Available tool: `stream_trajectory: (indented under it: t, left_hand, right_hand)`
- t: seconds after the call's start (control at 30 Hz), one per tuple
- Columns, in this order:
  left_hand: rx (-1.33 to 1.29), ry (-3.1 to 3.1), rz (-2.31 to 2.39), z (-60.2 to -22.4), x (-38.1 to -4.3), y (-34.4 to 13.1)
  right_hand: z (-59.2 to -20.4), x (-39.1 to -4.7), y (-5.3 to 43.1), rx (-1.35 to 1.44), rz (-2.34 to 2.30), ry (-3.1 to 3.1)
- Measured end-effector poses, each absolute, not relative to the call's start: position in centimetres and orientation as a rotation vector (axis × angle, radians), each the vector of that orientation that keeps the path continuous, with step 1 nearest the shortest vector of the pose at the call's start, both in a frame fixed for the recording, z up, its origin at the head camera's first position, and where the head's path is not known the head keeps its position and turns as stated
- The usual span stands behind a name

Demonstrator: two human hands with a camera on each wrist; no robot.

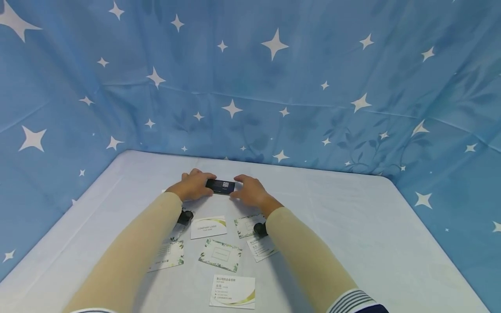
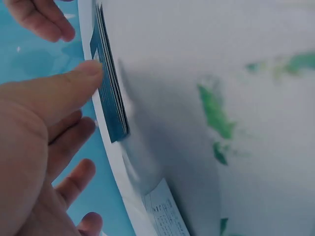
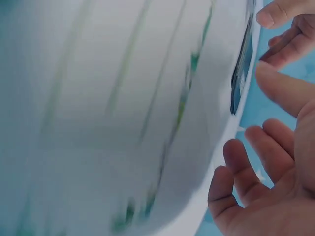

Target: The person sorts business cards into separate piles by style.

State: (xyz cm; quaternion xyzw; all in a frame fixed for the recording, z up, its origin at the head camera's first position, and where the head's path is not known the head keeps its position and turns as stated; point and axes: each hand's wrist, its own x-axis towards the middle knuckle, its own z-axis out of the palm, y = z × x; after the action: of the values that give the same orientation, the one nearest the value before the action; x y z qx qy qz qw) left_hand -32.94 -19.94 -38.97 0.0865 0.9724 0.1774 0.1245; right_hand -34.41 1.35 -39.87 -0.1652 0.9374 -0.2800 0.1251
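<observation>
A small stack of dark business cards (image 1: pixel 220 187) with a QR code lies at the far side of the white table. My left hand (image 1: pixel 194 184) is at its left end, thumb and index finger spread around the corners. In the left wrist view, the thumb (image 2: pixel 88 71) overlaps the layered edge of the stack (image 2: pixel 112 93), other fingers relaxed and apart. From the right, my right hand (image 1: pixel 250 190) frames the other end, its thumb near the lower corner and its index finger beyond the upper one. In the right wrist view, its fingers (image 3: pixel 236 157) are loosely bent and hold nothing.
Nearer on the table (image 1: pixel 352 239) lie several pale cards: a gold-curved logo card (image 1: pixel 208 227), a leaf-bordered card (image 1: pixel 221 254) and a contact card (image 1: pixel 232 292). More cards lie partly under the forearms. A blue star-patterned curtain (image 1: pixel 250 78) hangs behind the table.
</observation>
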Motion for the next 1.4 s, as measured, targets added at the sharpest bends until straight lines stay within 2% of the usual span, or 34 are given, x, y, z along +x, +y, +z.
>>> stream_trajectory:
  t: [0.17,0.37,0.6,0.8,1.1,1.4]
  left_hand:
    - [0.285,2.85,0.571,-39.0,-32.2,-19.4]
    - [0.337,2.837,0.624,-38.6,-29.6,-17.5]
    - [0.387,2.808,0.771,-39.5,-26.2,-14.1]
    - [0.447,2.847,0.705,-39.8,-24.3,-12.0]
    - [0.522,2.883,0.64,-39.8,-23.6,-10.9]
    - [0.391,2.802,0.747,-39.9,-23.9,-10.8]
  right_hand:
    - [-39.2,-33.5,3.7,-0.506,-0.862,2.692]
    - [-38.3,-31.5,7.2,-0.59,-0.881,2.629]
    - [-39.0,-28.9,10.7,-0.66,-0.884,2.599]
    - [-39.6,-28.0,11.7,-0.684,-0.777,2.677]
    - [-39.7,-27.7,11.9,-0.711,-0.681,2.654]
    - [-39.8,-27.2,12.1,-0.689,-0.67,2.657]
